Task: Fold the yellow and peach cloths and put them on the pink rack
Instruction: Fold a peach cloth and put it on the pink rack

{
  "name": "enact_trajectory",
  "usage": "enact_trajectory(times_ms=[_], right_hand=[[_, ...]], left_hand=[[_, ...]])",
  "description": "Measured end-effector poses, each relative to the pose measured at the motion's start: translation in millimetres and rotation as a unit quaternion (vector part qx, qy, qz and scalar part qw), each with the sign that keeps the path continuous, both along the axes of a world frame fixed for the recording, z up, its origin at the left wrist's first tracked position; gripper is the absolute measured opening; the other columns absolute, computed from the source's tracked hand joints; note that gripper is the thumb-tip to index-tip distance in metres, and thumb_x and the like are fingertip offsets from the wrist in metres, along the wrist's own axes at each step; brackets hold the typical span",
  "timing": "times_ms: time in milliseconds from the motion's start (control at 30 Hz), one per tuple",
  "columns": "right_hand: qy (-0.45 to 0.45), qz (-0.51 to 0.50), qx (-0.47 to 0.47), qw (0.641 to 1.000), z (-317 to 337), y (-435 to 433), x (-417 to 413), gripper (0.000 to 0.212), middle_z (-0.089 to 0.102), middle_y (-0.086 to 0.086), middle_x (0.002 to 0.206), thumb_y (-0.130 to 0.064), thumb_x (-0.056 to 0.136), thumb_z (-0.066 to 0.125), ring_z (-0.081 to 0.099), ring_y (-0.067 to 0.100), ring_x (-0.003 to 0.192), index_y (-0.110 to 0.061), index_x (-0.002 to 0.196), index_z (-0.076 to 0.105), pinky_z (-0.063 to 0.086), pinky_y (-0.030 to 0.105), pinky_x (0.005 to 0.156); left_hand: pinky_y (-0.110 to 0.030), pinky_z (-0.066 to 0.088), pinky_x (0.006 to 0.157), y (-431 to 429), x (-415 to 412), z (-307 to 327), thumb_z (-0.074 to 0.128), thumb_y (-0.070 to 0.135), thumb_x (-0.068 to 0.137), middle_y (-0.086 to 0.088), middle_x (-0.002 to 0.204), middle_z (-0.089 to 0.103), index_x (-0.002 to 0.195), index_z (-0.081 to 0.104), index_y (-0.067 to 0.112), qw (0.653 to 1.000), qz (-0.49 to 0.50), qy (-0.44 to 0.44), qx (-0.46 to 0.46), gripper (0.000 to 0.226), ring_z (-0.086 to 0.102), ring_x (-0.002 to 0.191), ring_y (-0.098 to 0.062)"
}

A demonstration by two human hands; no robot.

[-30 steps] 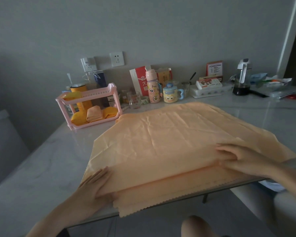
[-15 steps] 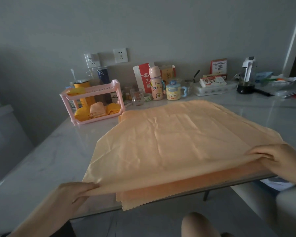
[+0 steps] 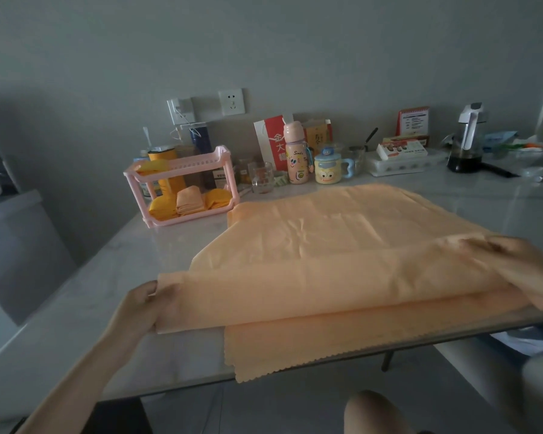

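A large peach cloth (image 3: 333, 242) lies spread over the table, its scalloped near edge hanging over the front. My left hand (image 3: 140, 305) pinches the cloth's near-left corner, and my right hand (image 3: 527, 270) grips the near-right corner. Between them the near edge is lifted and folded away from me. The pink rack (image 3: 182, 166) stands at the back left. Its lower shelf holds two folded yellow cloths (image 3: 159, 206) with a folded peach one (image 3: 188, 200) between them; another yellow cloth lies on the top shelf.
Behind the cloth stand a glass (image 3: 261, 177), a pink bottle (image 3: 296, 153), a yellow cartoon mug (image 3: 328, 170), a red paper bag (image 3: 271, 142), boxes and a dark jug (image 3: 466, 142). The grey marble table (image 3: 76, 308) ends close to me.
Both hands went from pressing flat on the cloth to gripping its near corners. They have lifted the near edge and carried it away from me, over the cloth.
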State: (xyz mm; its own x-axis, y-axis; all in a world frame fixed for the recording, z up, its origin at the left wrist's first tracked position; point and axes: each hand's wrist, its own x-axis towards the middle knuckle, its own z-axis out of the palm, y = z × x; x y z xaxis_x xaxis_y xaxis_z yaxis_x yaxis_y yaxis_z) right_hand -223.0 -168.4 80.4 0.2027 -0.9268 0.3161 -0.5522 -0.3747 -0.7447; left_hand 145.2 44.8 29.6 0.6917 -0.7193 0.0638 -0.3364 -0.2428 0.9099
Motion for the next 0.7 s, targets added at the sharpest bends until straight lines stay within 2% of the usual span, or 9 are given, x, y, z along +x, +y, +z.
enact_trajectory(times_ms=[33, 100, 167, 267, 400, 433, 533, 633, 700], right_hand=[[0.02, -0.109, 0.036, 0.993, -34, -24, -34, 0.027, 0.061, 0.01, 0.103, -0.037, 0.083, 0.066, 0.055, 0.029, 0.097, -0.011, 0.086, 0.065, 0.039, 0.036, 0.082], [0.022, -0.096, 0.128, 0.987, -51, -28, -41, 0.015, 0.057, 0.005, 0.108, -0.024, 0.086, 0.064, 0.054, 0.029, 0.103, -0.014, 0.097, 0.066, 0.041, 0.038, 0.088], [0.017, -0.074, 0.146, 0.986, -48, -27, -43, 0.005, 0.058, 0.01, 0.102, -0.017, 0.084, 0.066, 0.053, 0.026, 0.09, -0.013, 0.086, 0.063, 0.042, 0.029, 0.071], [0.035, -0.065, 0.136, 0.988, -62, -47, -53, 0.011, 0.059, 0.016, 0.094, -0.018, 0.082, 0.069, 0.056, 0.03, 0.081, -0.012, 0.078, 0.061, 0.038, 0.025, 0.055], [0.009, -0.113, 0.102, 0.988, -67, -38, -52, 0.017, 0.054, 0.014, 0.087, -0.017, 0.081, 0.071, 0.05, 0.03, 0.084, -0.004, 0.085, 0.06, 0.042, 0.041, 0.081], [0.031, -0.13, 0.109, 0.985, -74, -43, -55, 0.02, 0.054, 0.014, 0.081, -0.02, 0.079, 0.072, 0.05, 0.03, 0.08, -0.004, 0.079, 0.06, 0.043, 0.042, 0.082], [0.04, -0.143, 0.083, 0.985, -114, -75, -77, 0.055, 0.051, 0.015, 0.061, -0.056, 0.065, 0.075, 0.054, 0.036, 0.065, -0.009, 0.062, 0.047, 0.038, 0.038, 0.06], [0.1, -0.128, 0.029, 0.986, -101, -46, -75, 0.033, 0.058, 0.009, 0.064, -0.04, 0.075, 0.07, 0.055, 0.031, 0.063, -0.013, 0.062, 0.056, 0.042, 0.038, 0.057], [0.124, -0.121, -0.025, 0.985, -79, -17, -61, 0.029, 0.057, 0.006, 0.066, -0.046, 0.075, 0.06, 0.054, 0.028, 0.062, -0.019, 0.064, 0.056, 0.047, 0.041, 0.06]], left_hand=[[-0.039, 0.049, 0.072, -1, 1, 0, 0.056, 0.018, 0.091, -0.008, 0.083, 0.062, 0.083, 0.064, 0.016, 1.0, 0.006, 0.018, 0.001, 0.012, 0.057, 0.079, -0.026], [-0.033, 0.048, 0.067, -1, 5, 6, 0.052, 0.01, 0.091, -0.006, 0.08, 0.063, 0.083, 0.065, 0.012, 0.998, 0.002, 0.06, 0.013, 0.015, 0.058, 0.075, -0.024], [-0.031, 0.051, 0.062, 1, 9, 10, 0.052, 0.006, 0.091, -0.007, 0.084, 0.067, 0.091, 0.066, 0.01, 0.994, -0.015, 0.1, 0.04, 0.014, 0.062, 0.077, -0.023], [-0.026, 0.053, 0.059, 4, 13, 4, 0.058, 0.01, 0.088, -0.01, 0.09, 0.07, 0.096, 0.066, 0.007, 0.99, -0.019, 0.12, 0.067, 0.012, 0.064, 0.079, -0.022], [-0.025, 0.054, 0.054, 7, 6, 0, 0.062, 0.013, 0.086, -0.012, 0.083, 0.066, 0.089, 0.065, 0.002, 0.992, -0.002, 0.108, 0.061, 0.012, 0.06, 0.072, -0.022], [-0.028, 0.052, 0.057, 8, 5, -2, 0.062, 0.014, 0.086, -0.012, 0.08, 0.064, 0.085, 0.065, 0.003, 0.995, 0.011, 0.076, 0.067, 0.011, 0.058, 0.07, -0.023], [-0.033, 0.045, 0.064, 8, 3, -11, 0.065, 0.019, 0.085, -0.009, 0.077, 0.065, 0.076, 0.064, 0.009, 0.989, 0.057, -0.091, 0.104, 0.014, 0.056, 0.068, -0.024], [-0.031, 0.041, 0.062, 7, -8, -19, 0.061, 0.021, 0.086, -0.01, 0.09, 0.067, 0.1, 0.062, 0.01, 0.964, 0.088, -0.213, 0.13, 0.019, 0.054, 0.073, -0.023], [-0.03, 0.041, 0.061, 8, -14, -22, 0.055, 0.02, 0.086, -0.006, 0.09, 0.065, 0.115, 0.052, 0.018, 0.943, 0.107, -0.271, 0.162, 0.03, 0.056, 0.075, -0.024]])
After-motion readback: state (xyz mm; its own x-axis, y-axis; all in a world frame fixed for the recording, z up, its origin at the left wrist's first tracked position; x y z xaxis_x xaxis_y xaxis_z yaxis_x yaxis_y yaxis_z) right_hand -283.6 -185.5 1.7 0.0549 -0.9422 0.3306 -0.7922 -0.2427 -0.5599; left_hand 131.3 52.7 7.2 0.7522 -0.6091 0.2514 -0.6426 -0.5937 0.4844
